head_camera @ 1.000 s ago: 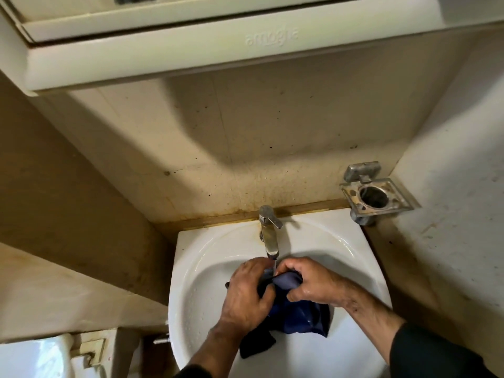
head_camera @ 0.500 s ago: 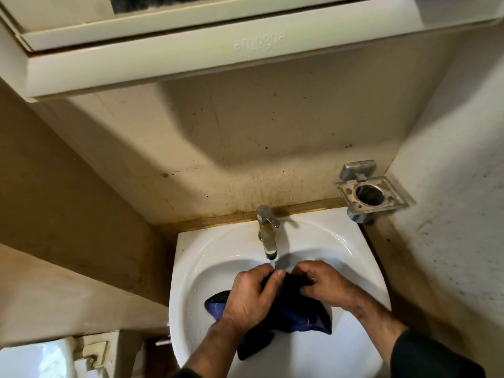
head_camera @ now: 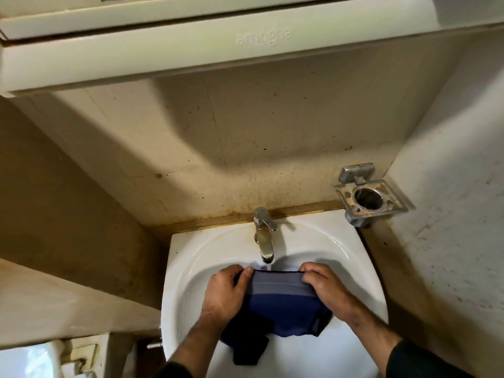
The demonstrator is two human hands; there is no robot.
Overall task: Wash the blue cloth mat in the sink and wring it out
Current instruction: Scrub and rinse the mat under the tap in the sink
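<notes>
Left hand, right hand grip blue mat stretched between them, seemingly under faucet.

The blue cloth mat, wet and dark, hangs stretched over the white sink, its lower end crumpled.

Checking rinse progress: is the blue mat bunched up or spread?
Partly spread: left hand and right hand stretch the blue mat's top edge; its lower part hangs crumpled.

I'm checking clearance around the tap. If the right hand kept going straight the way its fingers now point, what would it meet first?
Probably the tap. The right hand grips the blue cloth mat with knuckles aimed up and left toward the spout and its water stream. Depth is unclear, so it might pass beneath the spout to the sink wall.
</notes>
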